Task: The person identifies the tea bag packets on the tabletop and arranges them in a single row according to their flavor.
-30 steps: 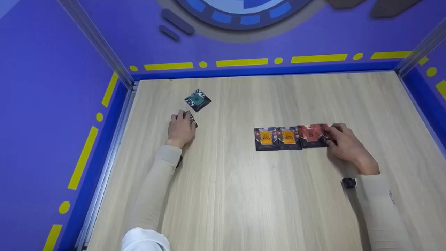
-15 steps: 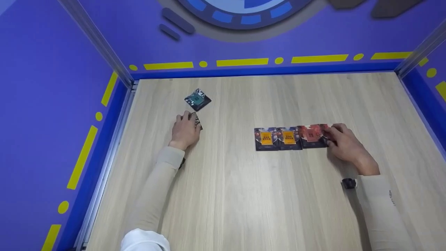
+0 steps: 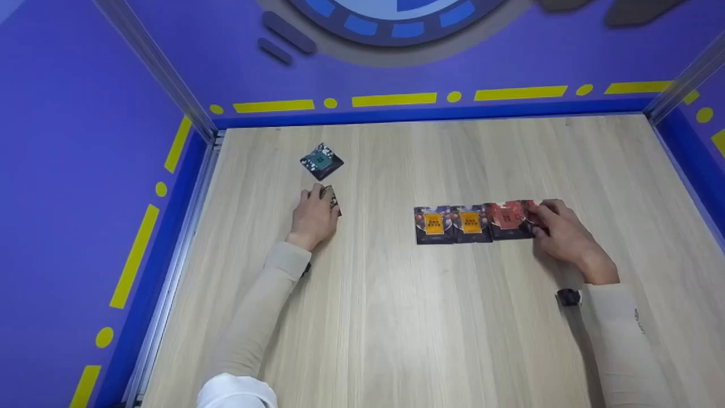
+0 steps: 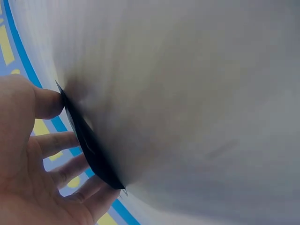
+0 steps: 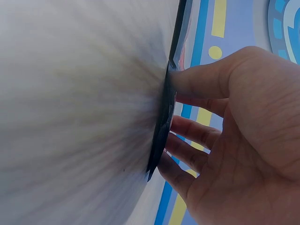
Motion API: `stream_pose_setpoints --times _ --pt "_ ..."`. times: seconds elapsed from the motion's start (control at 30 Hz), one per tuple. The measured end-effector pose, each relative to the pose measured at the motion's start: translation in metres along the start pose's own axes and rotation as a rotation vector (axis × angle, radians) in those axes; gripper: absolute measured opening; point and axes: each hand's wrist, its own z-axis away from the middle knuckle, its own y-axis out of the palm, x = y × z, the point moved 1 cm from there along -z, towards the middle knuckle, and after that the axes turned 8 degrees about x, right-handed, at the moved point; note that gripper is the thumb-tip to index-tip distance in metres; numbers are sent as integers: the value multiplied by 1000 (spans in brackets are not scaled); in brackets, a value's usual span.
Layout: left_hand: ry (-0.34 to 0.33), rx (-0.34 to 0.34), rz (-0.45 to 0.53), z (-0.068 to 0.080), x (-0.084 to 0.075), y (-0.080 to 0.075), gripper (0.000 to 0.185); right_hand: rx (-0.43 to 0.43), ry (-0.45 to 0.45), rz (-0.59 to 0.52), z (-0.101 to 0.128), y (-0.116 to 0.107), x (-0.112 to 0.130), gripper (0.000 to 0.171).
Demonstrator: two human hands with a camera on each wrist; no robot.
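Note:
My left hand [image 3: 315, 217] spreads its fingers over a dark square packet with a white-dotted print [image 3: 334, 199], mostly hidden beneath it. The left wrist view shows thumb and fingertips touching the top of this dark packet [image 4: 93, 152], close over the table. Fingertips of my right hand [image 3: 569, 238] rest on the red-printed packet [image 3: 529, 207] at the right end of a row, largely covering it. Leftward from it lie a packet with a red label [image 3: 507, 221] and two with yellow labels [image 3: 469, 223]. A teal-labelled packet [image 3: 321, 162] lies tilted beyond my left hand.
The pale wooden table [image 3: 374, 317] meets a blue back wall [image 3: 396, 79] with yellow marks. A metal rail [image 3: 164, 300] runs along its left edge. Another blue wall [image 3: 699, 141] stands at the right.
My left hand has moved right and slightly toward me, taking the white-dotted packet with it, away from the teal-labelled one. My right hand and the row have stayed put.

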Motion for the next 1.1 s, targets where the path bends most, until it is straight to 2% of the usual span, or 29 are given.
stream_pose_setpoints --times 0.37,0.57,0.9,1.1 --pt "86 1 -53 3 -33 9 52 22 37 -11 1 -1 1 49" --pt "104 7 -64 4 -49 14 53 29 38 -21 0 0 0 50" --pt "159 17 -144 7 -75 21 53 2 8 -3 0 0 0 46" --pt "180 29 -139 7 -91 25 53 5 17 8 0 0 0 46"
